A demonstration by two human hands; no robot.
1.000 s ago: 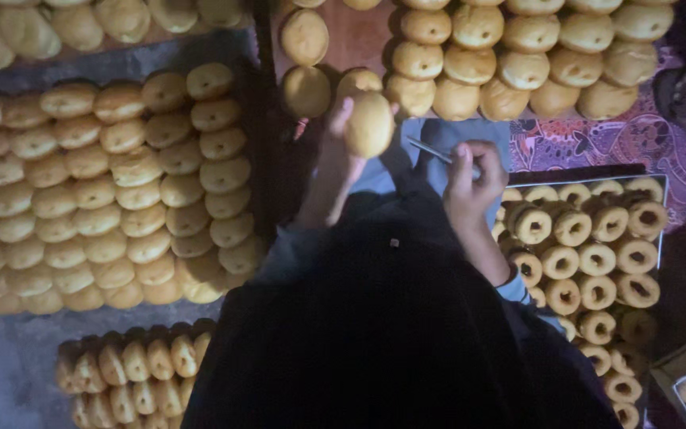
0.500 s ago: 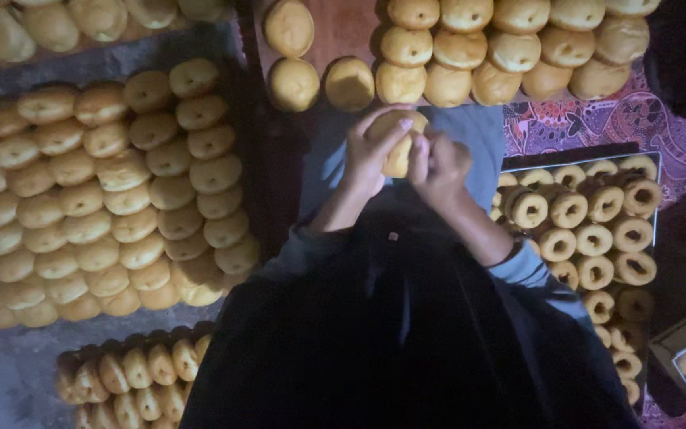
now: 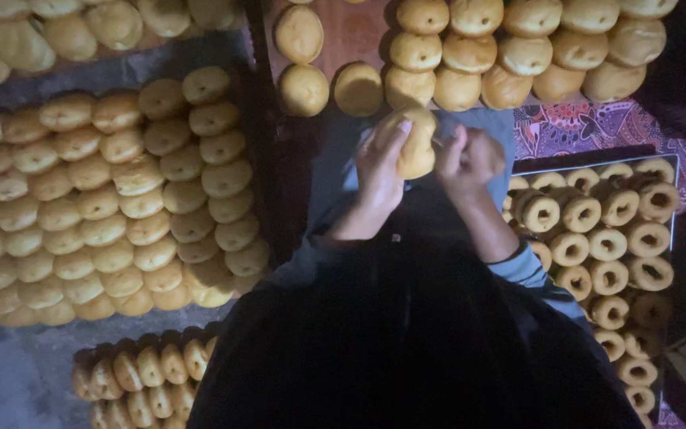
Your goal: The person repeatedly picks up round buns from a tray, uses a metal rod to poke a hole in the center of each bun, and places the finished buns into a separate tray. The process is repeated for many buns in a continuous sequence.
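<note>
1. Two hands meet over the lap: the left hand (image 3: 379, 171) has its fingers wrapped round a round bun (image 3: 416, 143), holding it up and steady; the right hand (image 3: 468, 159) is closed against its side, though what it pinches I cannot tell.
2. Ring-shaped pastries (image 3: 609, 238) fill a tray (image 3: 672, 163) just right.
3. Plain buns (image 3: 510, 48) sit in rows beyond on a wooden board (image 3: 351, 32), within reach.
</note>
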